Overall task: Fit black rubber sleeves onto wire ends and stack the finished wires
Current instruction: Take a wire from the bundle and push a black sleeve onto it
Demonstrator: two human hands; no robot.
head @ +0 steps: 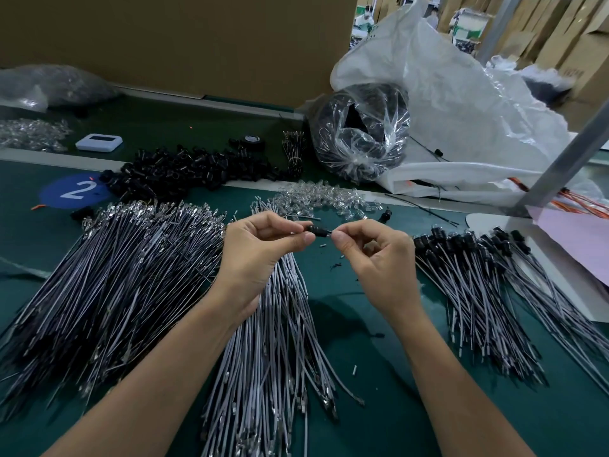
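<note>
Colours noted: the table top [379, 407] is plain dark green. The loose wires [273, 324] are pale grey with silver metal tips. The single sleeve [317, 230] at centre is black, and the sleeve heap [184, 169] is glossy black. At right, the finished wires [478, 291] are grey with black ends. The round sticker [74, 192] is blue with a white numeral 2. The bag [461, 110] is translucent white, the cardboard [178, 41] brown. The far-right wires [586, 206] are orange, and the sheet [573, 239] beside them is pale pink.

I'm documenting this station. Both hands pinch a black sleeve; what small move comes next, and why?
Probably press the black sleeve fully home: the left hand and right hand pinch it from opposite sides, and it is not yet on the finished stack.
</note>
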